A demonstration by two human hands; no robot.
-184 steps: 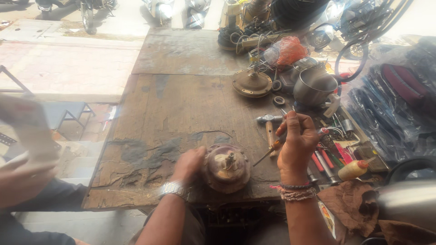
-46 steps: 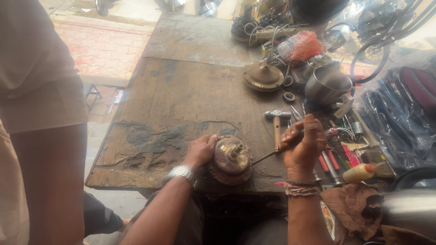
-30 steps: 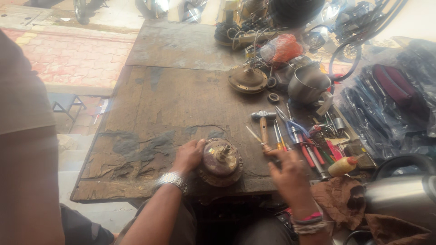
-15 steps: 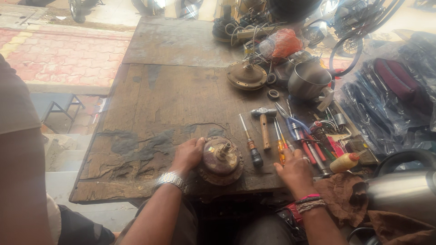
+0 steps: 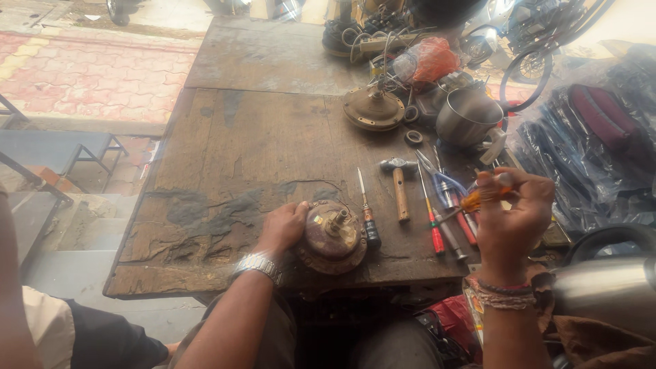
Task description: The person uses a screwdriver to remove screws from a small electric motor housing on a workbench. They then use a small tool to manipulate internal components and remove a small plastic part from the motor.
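Note:
My left hand rests against the left side of a round, rusty motor part with a short shaft on top, near the front edge of the worn wooden bench. My right hand is raised to the right of it, fingers closed on a screwdriver with an orange handle, its shaft pointing down-left. A black-handled screwdriver lies right of the motor part. A hammer lies beyond it.
Several screwdrivers and pliers lie in a row on the bench's right. At the back stand a brass-coloured disc with a shaft, a metal pot and a red bag. Another person's arm is at the lower left.
My right hand put down the black-handled screwdriver beside the motor part, reached among the tools on the right, and now lifts an orange-handled screwdriver. My left hand stayed on the motor part.

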